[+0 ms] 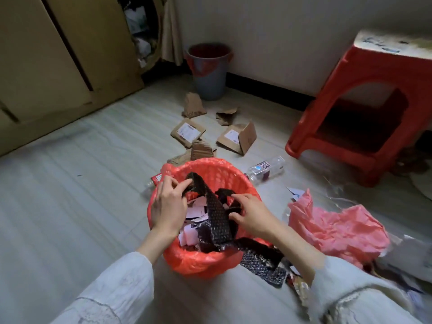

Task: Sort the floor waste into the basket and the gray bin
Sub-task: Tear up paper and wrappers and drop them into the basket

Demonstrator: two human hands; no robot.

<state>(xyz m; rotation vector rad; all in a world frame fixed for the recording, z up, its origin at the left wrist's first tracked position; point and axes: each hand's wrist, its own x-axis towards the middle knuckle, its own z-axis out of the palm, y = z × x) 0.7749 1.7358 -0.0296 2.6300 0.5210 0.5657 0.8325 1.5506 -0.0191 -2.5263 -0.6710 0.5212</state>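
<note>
Black bubble-wrap strip (218, 216) is pinched by a person's left hand (167, 205) at its upper end and by the right hand (251, 215) along its side, over the red-lined basket (201, 265), which already holds paper scraps. The strip's long axis slants from the basket's far-left rim toward the near right, its tail draped over the near rim. The job looks well short of done: torn cardboard (237, 137), a clear bottle (266, 170) and a pink bag (336, 226) lie on the floor, the gray bin (209, 73) well beyond.
</note>
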